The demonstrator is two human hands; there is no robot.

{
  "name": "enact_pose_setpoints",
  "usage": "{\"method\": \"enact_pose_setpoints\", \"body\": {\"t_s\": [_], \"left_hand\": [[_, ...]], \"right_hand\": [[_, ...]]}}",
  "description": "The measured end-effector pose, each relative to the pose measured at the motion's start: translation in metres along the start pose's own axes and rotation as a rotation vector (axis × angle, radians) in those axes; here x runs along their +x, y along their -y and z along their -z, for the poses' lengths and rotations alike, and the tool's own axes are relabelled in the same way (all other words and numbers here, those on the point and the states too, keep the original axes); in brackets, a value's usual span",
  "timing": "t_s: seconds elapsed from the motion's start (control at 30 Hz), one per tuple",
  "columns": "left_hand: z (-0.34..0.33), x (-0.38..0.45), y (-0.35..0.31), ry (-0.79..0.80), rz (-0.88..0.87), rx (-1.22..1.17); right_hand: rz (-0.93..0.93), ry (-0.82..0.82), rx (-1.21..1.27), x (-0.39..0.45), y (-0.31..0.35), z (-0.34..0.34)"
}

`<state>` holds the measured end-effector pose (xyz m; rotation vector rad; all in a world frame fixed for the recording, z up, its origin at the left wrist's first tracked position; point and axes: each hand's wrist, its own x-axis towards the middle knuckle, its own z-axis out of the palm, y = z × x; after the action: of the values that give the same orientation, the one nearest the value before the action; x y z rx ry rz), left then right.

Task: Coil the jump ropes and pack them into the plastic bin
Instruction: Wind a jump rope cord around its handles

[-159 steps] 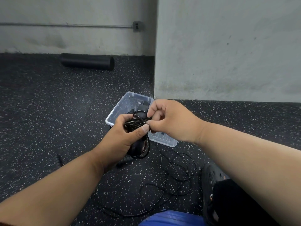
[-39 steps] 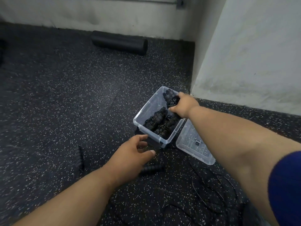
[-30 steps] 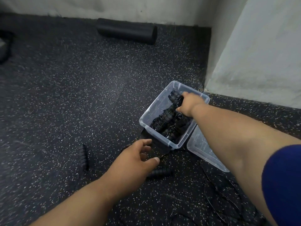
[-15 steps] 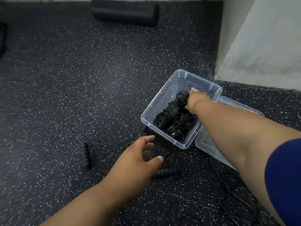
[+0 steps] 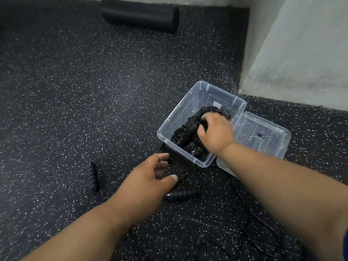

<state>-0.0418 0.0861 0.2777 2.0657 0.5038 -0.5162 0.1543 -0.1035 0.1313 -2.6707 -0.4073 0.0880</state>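
Observation:
A clear plastic bin [image 5: 170, 123] stands on the speckled floor near a wall corner. Several coiled black jump ropes [image 5: 185, 132] lie inside it. My right hand [image 5: 216, 131] reaches into the bin, its fingers curled over the topmost coiled jump rope. My left hand [image 5: 150, 178] hovers above the floor just in front of the bin's near corner, fingers relaxed and holding nothing. An uncoiled rope lies on the floor: one ribbed black handle [image 5: 181, 194] beside my left hand, another handle [image 5: 92, 176] further left, and loose black cord [image 5: 252, 215] under my right forearm.
The bin's clear lid [image 5: 263, 136] lies flat against the bin's right side. A black foam roller [image 5: 139, 15] rests by the far wall. A pale wall [image 5: 301, 53] juts out at the right, close behind the bin.
My right hand has carried the coiled rope from in front of me into the bin and lowered it onto the others. My left hand let go and hovers near the floor.

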Motion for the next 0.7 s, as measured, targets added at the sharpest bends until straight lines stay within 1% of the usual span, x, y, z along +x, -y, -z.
{"method": "enact_pose_setpoints", "body": {"t_s": [0.03, 0.1, 0.17, 0.23, 0.27, 0.3, 0.4, 0.47, 0.5, 0.57, 0.63, 0.7], "left_hand": [[0.001, -0.004, -0.001, -0.002, 0.002, -0.005], [0.002, -0.007, 0.000, -0.001, 0.011, -0.014], [0.003, -0.010, 0.001, -0.003, 0.010, -0.003], [0.002, -0.014, 0.001, -0.002, 0.010, 0.015], [0.002, -0.016, 0.002, 0.002, 0.009, 0.023], [0.001, -0.018, 0.002, 0.004, 0.008, 0.031], [0.000, -0.022, 0.005, 0.018, 0.006, 0.054], [-0.001, -0.025, 0.007, 0.027, 0.011, 0.061], [-0.002, -0.026, 0.009, 0.028, 0.013, 0.066], [-0.002, -0.027, 0.011, 0.030, 0.020, 0.073], [-0.002, -0.028, 0.012, 0.032, 0.024, 0.081], [-0.002, -0.028, 0.012, 0.034, 0.023, 0.091]], "right_hand": [[0.076, 0.010, 0.050, -0.022, 0.009, 0.002], [0.232, 0.111, 0.074, -0.064, 0.023, -0.001], [0.362, 0.302, 0.040, -0.100, 0.030, -0.011], [0.492, 0.518, -0.080, -0.126, 0.029, -0.032], [0.516, 0.599, -0.149, -0.135, 0.026, -0.043], [0.487, 0.665, -0.213, -0.143, 0.022, -0.056], [0.296, 0.871, -0.360, -0.159, 0.003, -0.093], [0.242, 0.996, -0.418, -0.165, -0.004, -0.111], [0.212, 1.022, -0.417, -0.164, -0.004, -0.115], [0.173, 1.006, -0.403, -0.159, 0.000, -0.118], [0.187, 0.972, -0.409, -0.154, 0.006, -0.120], [0.212, 1.003, -0.458, -0.153, 0.011, -0.124]]}}
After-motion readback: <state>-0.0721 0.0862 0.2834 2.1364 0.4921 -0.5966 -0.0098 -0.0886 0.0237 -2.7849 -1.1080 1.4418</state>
